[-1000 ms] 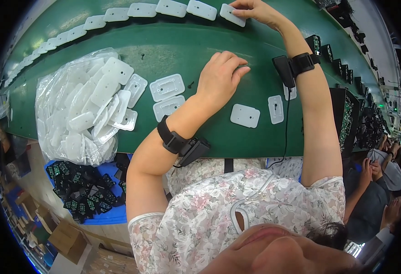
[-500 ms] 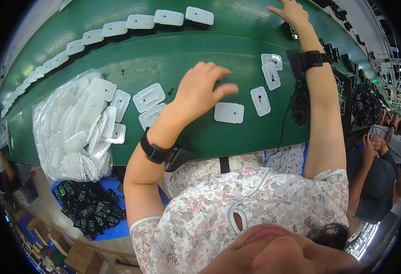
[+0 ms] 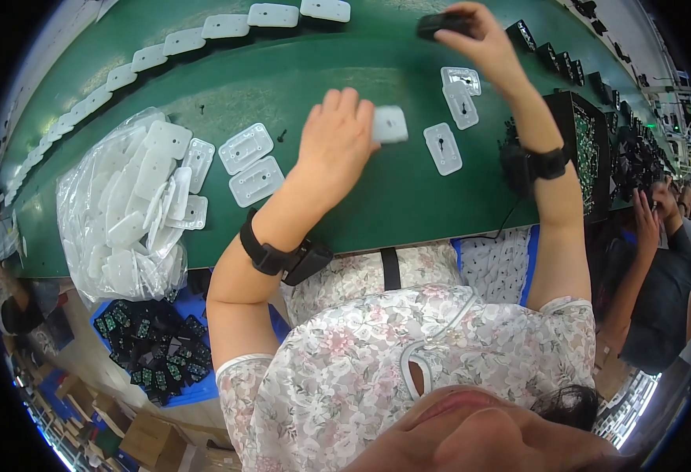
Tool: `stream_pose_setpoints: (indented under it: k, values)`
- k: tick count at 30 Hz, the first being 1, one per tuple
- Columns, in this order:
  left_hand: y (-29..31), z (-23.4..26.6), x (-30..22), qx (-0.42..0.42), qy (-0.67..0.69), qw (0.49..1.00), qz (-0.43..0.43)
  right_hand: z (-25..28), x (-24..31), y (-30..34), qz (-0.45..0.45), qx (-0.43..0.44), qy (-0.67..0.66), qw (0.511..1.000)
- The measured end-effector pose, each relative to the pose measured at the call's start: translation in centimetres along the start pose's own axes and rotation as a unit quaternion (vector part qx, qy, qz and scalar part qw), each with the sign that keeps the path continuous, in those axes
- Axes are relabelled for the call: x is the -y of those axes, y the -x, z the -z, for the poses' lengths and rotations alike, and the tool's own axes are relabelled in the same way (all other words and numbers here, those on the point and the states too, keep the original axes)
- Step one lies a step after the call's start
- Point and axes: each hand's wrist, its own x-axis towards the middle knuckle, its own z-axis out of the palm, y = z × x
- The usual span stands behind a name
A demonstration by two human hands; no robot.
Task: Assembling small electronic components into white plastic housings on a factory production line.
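My left hand is closed on one end of a white plastic cover, lifted over the middle of the green table. At the far side, my right hand pinches a black boxy part between thumb and fingers. Below my right hand lie two overlapping white covers. Nearer to me is a single cover with a dark keyhole-like mark. Left of my left wrist lie two more covers, hollow side up, beside a small black piece.
A clear bag of white covers slumps over the table's left edge. A long row of covers lines the far left. Black parts stand at the far right, near a dark bin. Below left, a blue bin holds dark circuit parts.
My left hand has taken up the white cover that lay near the middle. My right hand has come back nearer with a black part in it.
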Motion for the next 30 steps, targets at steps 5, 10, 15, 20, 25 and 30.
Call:
stream_pose_setpoints:
  k: [5,10,15,20,25,30]
  values:
    - [-0.7,-1.1,2.2,-0.068,-0.002,0.998,0.018,-5.1,1.8,2.9,0.007,0.028,0.117,0.993]
    - [-1.1,-1.3,3.9,-0.098,0.096,0.990,0.033,-5.1,1.7,3.3,0.074,0.036,0.235,0.968]
    - [-2.0,-2.4,5.0,-0.161,0.119,0.978,0.066,-4.9,3.0,3.0,0.031,0.055,0.206,0.976]
    - [-2.1,-2.1,5.7,-0.191,0.104,0.975,0.054,-6.2,4.8,2.8,0.109,0.057,0.165,0.979]
    - [-1.8,-1.6,6.7,-0.229,0.141,0.961,0.072,-8.1,5.5,1.6,0.152,0.116,0.161,0.968]
    - [-0.9,0.1,6.3,-0.204,0.130,0.969,0.040,-8.6,5.0,0.4,0.176,0.190,0.154,0.954]
